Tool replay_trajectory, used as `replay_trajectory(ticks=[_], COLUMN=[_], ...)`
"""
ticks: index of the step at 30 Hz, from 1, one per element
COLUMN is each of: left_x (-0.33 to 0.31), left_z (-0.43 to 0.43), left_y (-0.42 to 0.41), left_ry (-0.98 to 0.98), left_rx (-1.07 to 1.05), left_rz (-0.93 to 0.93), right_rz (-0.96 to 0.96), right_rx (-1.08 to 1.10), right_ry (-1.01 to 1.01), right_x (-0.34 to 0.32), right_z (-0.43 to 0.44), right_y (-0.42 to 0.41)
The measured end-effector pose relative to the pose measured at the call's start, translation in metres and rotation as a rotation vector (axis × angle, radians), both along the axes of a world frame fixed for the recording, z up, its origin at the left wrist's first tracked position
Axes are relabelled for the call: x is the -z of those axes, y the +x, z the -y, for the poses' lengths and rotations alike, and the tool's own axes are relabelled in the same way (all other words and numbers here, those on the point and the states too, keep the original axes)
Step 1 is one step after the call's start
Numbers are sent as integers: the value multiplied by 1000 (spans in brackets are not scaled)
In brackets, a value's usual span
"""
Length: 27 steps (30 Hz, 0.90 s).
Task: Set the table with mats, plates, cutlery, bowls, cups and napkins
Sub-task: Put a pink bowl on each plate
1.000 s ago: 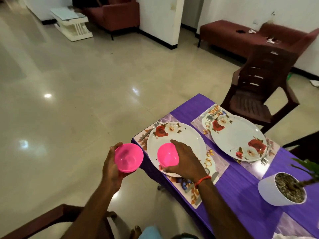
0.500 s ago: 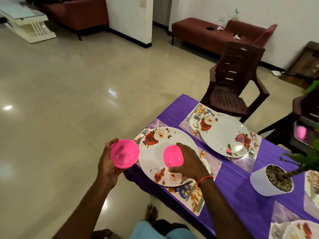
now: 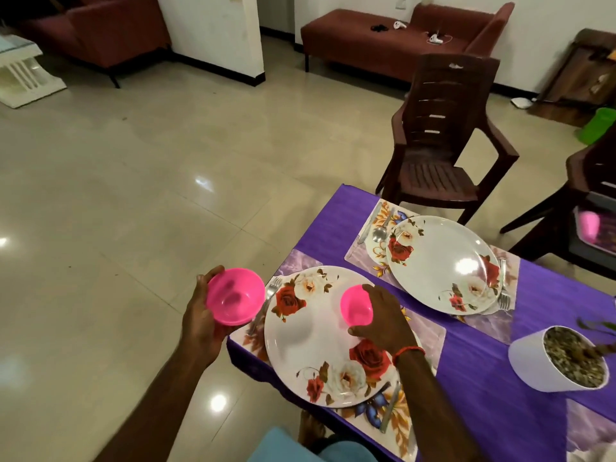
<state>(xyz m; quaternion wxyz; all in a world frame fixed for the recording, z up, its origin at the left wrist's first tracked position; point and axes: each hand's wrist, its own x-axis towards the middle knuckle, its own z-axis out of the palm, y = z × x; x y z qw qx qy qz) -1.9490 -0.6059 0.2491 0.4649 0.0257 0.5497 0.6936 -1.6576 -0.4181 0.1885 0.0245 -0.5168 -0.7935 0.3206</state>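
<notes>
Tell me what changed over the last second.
The right hand moved its pink bowl from the near edge of the near plate toward its middle, still gripping it. The left hand still holds the other bowl beside the table; far plate unmoved.

Just 1 view, worn on the person's head at the table (image 3: 466, 361) corner. It faces forward and down, close above the left hand (image 3: 200, 325) and right hand (image 3: 380, 315). Beyond the hands the wide lens takes in floor (image 3: 133, 195), chair (image 3: 433, 145) and bench (image 3: 383, 38).
</notes>
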Motion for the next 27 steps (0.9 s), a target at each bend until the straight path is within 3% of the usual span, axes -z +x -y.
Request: replay_trajectory(ticks=[7,15,18,22,27], left_x=[5,12,13,7,1], left_z=[-24,-46,-57,-67,-68], left_y=[-11,-36,-46,-68,-111], left_ry=[-2,-13,-7,24,-5], left_rx=[50,185,294,412,487], left_rz=[31,30,-16,-25,4], right_rz=[37,254,186,-43,-115], right_rx=[11,-55,-30,12,-167], right_ry=[31,169,192,232,193], right_x=[4,-23,-50,-83,-108], right_z=[-23,-19,-19,-7,28], right_y=[7,-15,-45,-104,-194])
